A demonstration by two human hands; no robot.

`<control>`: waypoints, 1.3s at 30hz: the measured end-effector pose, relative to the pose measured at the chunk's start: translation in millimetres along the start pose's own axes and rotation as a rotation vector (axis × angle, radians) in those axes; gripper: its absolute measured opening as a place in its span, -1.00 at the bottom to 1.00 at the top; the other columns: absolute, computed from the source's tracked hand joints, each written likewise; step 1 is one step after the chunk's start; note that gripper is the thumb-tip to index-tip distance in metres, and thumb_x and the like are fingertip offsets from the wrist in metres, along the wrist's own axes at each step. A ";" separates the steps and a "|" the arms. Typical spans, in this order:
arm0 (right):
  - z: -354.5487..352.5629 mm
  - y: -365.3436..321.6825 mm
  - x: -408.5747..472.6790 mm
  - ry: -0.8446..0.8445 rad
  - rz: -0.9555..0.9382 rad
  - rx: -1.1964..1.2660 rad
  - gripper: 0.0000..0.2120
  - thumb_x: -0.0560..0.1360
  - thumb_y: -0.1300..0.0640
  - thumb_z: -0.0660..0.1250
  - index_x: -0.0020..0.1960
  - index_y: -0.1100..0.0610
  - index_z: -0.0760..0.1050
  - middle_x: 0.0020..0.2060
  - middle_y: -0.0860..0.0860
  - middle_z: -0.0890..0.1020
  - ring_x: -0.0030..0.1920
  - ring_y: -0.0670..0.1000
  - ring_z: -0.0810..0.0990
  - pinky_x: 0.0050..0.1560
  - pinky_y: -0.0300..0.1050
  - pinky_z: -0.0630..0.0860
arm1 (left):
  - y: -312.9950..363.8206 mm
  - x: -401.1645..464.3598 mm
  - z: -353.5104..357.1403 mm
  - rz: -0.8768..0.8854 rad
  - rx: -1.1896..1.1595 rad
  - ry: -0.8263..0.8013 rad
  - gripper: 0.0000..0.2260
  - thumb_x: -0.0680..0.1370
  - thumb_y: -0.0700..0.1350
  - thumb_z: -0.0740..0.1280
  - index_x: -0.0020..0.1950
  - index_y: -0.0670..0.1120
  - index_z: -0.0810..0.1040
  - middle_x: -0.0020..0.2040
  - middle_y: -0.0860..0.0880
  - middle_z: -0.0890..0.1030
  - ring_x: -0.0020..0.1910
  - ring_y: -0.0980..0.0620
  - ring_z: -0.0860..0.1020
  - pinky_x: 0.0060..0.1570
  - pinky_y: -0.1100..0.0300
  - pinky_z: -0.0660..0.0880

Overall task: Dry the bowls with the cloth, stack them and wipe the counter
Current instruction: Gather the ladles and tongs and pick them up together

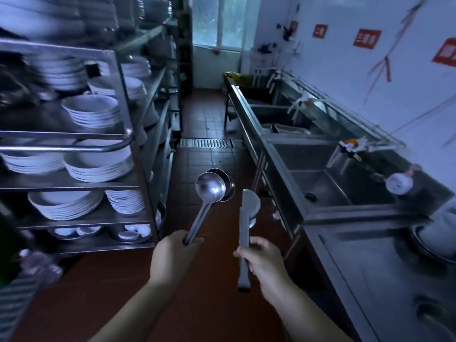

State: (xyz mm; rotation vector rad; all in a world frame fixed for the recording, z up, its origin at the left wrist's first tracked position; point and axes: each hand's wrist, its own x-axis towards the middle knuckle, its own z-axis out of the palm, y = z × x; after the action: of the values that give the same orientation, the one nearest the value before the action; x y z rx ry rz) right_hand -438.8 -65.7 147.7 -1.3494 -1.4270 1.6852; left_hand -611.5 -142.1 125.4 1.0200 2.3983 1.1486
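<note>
My left hand [172, 255] grips the handles of steel ladles [211, 186], whose round cups point up over the floor. My right hand [261, 260] grips the handle of another steel ladle [246, 218], seen edge-on with its cup turned sideways. Both hands are held out in front of me, above the red tiled floor in the aisle. Stacks of white bowls [98, 159] fill the steel rack on the left. A steel counter [370, 280] runs along the right. No cloth is visible.
A steel rack [138, 149] with plates and bowls lines the left side. Steel sinks [328, 186] with taps run along the right wall. A round steel basin [434, 243] sits on the counter at the right edge. A floor drain grate [204, 143] crosses the aisle ahead.
</note>
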 end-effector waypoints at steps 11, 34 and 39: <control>127.5 -105.0 53.4 -0.198 -0.235 -0.003 -0.83 0.46 0.35 0.36 0.02 0.19 0.54 -0.29 0.14 0.67 -0.50 -0.23 0.50 -0.48 -0.41 0.37 | -24.4 89.8 -115.9 -0.028 -0.090 0.191 -0.73 0.43 -0.06 0.36 -0.42 -0.11 0.41 -0.58 -0.01 0.44 -0.51 0.01 0.48 -0.44 0.13 0.39; 277.5 -354.1 272.0 -0.541 -0.658 0.080 -0.79 0.44 0.34 0.40 -0.06 0.07 0.47 -0.36 0.07 0.68 -0.53 -0.22 0.47 -0.54 -0.39 0.32 | 43.0 365.4 -288.6 0.104 0.153 0.708 -0.76 0.40 -0.04 0.39 -0.45 0.00 0.46 -0.55 0.06 0.51 -0.51 0.10 0.45 -0.50 0.20 0.26; 324.8 -391.1 312.6 -0.599 -0.678 0.145 -0.80 0.45 0.37 0.37 -0.05 0.11 0.48 -0.39 0.07 0.67 -0.58 -0.21 0.43 -0.58 -0.38 0.29 | 35.9 426.2 -327.7 0.121 0.252 0.683 -0.73 0.42 -0.01 0.40 -0.41 -0.09 0.47 -0.56 -0.02 0.46 -0.51 0.02 0.44 -0.48 0.17 0.27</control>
State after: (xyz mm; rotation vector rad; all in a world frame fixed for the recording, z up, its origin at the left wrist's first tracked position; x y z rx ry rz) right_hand -919.8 193.6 387.7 -0.1980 -1.7640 1.7101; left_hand -1067.9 -9.2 379.0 0.9645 3.1111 1.4438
